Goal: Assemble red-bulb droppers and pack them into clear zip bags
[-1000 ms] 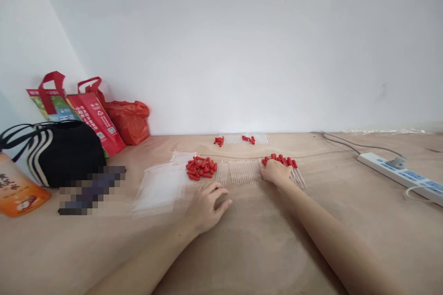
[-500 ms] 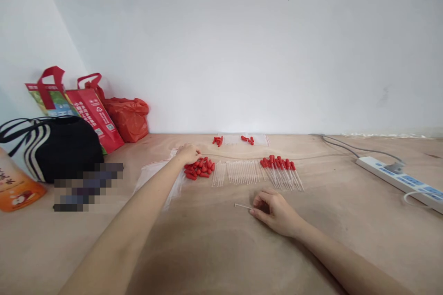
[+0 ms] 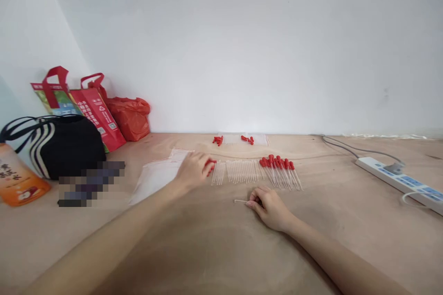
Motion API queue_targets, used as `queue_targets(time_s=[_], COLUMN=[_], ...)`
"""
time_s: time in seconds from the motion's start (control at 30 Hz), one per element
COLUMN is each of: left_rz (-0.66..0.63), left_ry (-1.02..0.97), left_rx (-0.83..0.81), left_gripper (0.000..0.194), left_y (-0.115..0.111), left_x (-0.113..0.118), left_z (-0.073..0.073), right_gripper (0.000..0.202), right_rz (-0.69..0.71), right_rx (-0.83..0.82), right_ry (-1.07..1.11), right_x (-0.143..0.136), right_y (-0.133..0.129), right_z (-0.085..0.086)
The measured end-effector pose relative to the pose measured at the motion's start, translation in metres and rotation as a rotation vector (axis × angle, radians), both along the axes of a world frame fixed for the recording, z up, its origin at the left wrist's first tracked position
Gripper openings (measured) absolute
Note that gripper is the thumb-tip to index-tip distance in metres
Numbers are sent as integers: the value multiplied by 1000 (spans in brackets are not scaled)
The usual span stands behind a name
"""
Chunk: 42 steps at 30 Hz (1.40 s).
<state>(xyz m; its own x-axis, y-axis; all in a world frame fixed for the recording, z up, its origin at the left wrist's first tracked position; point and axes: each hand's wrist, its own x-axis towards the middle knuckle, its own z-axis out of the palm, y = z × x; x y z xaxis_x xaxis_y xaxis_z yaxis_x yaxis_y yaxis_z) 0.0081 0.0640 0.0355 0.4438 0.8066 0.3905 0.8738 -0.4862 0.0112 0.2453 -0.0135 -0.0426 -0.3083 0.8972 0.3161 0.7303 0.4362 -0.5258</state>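
My left hand (image 3: 194,168) reaches over the pile of red rubber bulbs (image 3: 209,171) and covers most of it. Its fingers are curled, with a red bulb at the tips, partly hidden. Lower right, my right hand (image 3: 269,206) pinches a thin clear dropper tube (image 3: 240,201) between thumb and fingers, its free end pointing left. Between the hands lie a small group of clear tubes (image 3: 218,173) and a longer row of tubes (image 3: 242,172). Beside them, several droppers with red bulbs fitted (image 3: 281,173) lie side by side.
Clear zip bags (image 3: 155,176) lie left of the bulbs. Against the wall rests another bag (image 3: 260,139) with red bulbs (image 3: 218,140) and tubes. A black bag (image 3: 76,145), shopping bags (image 3: 95,113) and an orange pouch (image 3: 24,184) stand left. A power strip (image 3: 401,182) lies right.
My left hand has moved right and nearer from the far edge of the bulb pile, now covering it. My right hand has shifted slightly left, still pinching the dropper tube.
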Motion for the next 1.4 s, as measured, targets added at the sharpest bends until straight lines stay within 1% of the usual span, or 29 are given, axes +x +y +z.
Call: queue_targets(time_s=[0.03, 0.07, 0.1, 0.17, 0.23, 0.27, 0.33, 0.4, 0.47, 0.6, 0.77, 0.9, 1.13, 1.4], left_rz=[-109, -189, -234, -250, -271, -295, -346, -371, -384, -402, -397, -404, -485, -520], left_ry=[-49, -110, -178, -348, -476, -493, -483, -454, -429, -382, -336, -338, -396, -322], left_rx=[15, 21, 17, -19, -48, -64, -72, -66, -70, -83, -62, -76, -57, -45], left_gripper=[13, 12, 12, 12, 16, 18, 21, 21, 21, 19, 18, 18, 20, 18], left_y=[-14, -26, -35, -48, -53, -54, -55, -55, -55, -55, -57, -58, -59, -64], left_x=[5, 10, 14, 20, 23, 25, 26, 27, 27, 27, 28, 28, 27, 25], left_z=[-7, -16, -25, -42, -56, -61, -67, -68, -67, -66, -64, -62, -61, -61], right_gripper=[13, 12, 12, 11, 11, 14, 21, 25, 24, 20, 19, 20, 21, 20], right_rz=[-10, -19, -27, -36, -37, -30, 3, 47, 74, 80, 107, 121, 166, 212], right_rx=[7, 10, 9, 10, 39, 66, 124, 165, 186, 193, 199, 212, 288, 327], right_ry=[19, 49, 89, 178, 239, 252, 248, 214, 172, 104, 38, 22, 14, -120], right_x=[0, 0, 0, 1, 1, 1, 1, 0, -1, -2, -4, -4, -6, -6], right_y=[-1, -1, -2, -3, -3, -3, -3, -2, -2, -2, -4, -5, -6, -8], right_z=[0, -1, -1, -2, -2, -2, -1, 0, 1, 1, 3, 4, 3, 9])
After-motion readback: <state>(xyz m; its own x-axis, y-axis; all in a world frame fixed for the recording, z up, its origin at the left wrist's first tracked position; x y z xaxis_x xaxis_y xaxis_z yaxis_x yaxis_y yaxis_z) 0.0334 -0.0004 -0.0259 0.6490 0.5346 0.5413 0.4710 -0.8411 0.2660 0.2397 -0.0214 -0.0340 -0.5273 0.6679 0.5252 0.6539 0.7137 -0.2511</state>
